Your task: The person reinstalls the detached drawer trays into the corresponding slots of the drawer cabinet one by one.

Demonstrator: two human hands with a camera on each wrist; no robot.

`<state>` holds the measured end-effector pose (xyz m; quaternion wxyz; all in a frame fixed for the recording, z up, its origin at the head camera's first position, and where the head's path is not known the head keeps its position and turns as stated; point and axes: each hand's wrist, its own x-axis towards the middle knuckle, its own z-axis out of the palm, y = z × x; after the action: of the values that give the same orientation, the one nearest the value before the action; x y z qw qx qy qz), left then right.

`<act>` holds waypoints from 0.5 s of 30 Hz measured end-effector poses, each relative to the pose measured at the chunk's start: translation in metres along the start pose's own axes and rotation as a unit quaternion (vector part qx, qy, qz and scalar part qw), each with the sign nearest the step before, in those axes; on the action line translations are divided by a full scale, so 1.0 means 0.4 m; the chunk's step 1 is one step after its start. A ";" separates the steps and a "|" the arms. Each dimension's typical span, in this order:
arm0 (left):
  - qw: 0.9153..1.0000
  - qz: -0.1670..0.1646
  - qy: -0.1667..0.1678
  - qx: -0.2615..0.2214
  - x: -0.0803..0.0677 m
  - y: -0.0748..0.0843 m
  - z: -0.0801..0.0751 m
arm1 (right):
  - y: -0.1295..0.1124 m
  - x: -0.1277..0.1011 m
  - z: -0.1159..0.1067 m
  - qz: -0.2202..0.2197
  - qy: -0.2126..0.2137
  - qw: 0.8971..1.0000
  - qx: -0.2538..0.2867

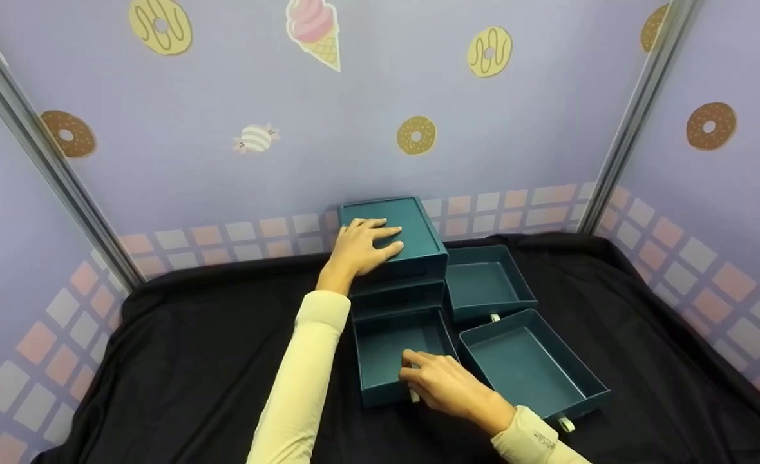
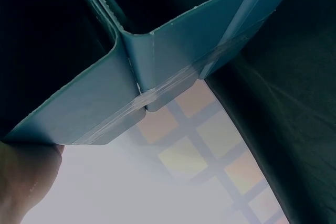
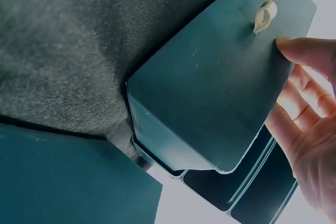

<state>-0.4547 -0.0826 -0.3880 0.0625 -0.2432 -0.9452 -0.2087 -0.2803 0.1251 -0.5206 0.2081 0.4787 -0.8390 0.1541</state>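
A dark teal drawer cabinet [image 1: 412, 222] stands against the back wall. My left hand [image 1: 359, 248] rests flat on its top with the fingers spread; in the left wrist view part of that hand [image 2: 29, 179] touches the edge of the shell, whose compartments look hollow. At the lowest level a teal drawer [image 1: 380, 351] sticks well out toward me, nothing inside it. My right hand [image 1: 447, 385] grips its front wall, and the right wrist view has the thumb on the outer face [image 3: 220, 77], beside a pale loop pull [image 3: 266, 17], with the fingers over the rim.
Two more teal drawers lie right of the cabinet: one farther back [image 1: 483, 283], one nearer [image 1: 528, 367], each with a pale pull tab. Black cloth [image 1: 225, 361] covers the table. Patterned lilac panels [image 1: 367, 154] enclose the back and both sides.
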 end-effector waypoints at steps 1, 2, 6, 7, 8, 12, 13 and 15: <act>1.000 -0.001 -0.001 0.001 -0.002 0.000 0.002 | -0.001 0.000 0.002 0.004 0.000 1.000 -0.004; 1.000 -0.002 -0.001 0.001 -0.004 0.000 0.004 | -0.003 0.000 0.003 0.010 0.000 1.000 -0.006; 1.000 -0.006 -0.003 0.002 -0.007 -0.001 0.011 | -0.008 0.001 0.009 0.028 -0.003 0.999 -0.026; 1.000 -0.006 -0.003 0.002 -0.008 0.000 0.011 | -0.010 0.002 0.009 0.033 -0.004 0.999 -0.033; 1.000 -0.007 -0.003 0.002 -0.008 -0.001 0.011 | -0.011 0.003 0.010 0.038 -0.004 0.999 -0.039; 1.000 -0.009 -0.005 0.003 -0.005 0.000 0.007 | -0.014 0.013 0.010 0.057 0.003 0.996 -0.071; 1.000 -0.009 -0.005 0.004 -0.003 0.001 0.005 | -0.015 0.017 0.010 0.062 0.006 0.995 -0.081; 1.000 -0.009 -0.005 0.005 0.001 0.001 0.001 | -0.016 0.024 0.011 0.072 0.013 0.992 -0.100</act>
<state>-0.4547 -0.0817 -0.3882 0.0573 -0.2353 -0.9487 -0.2031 -0.2799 0.1128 -0.5191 0.2545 0.3919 -0.8795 0.0905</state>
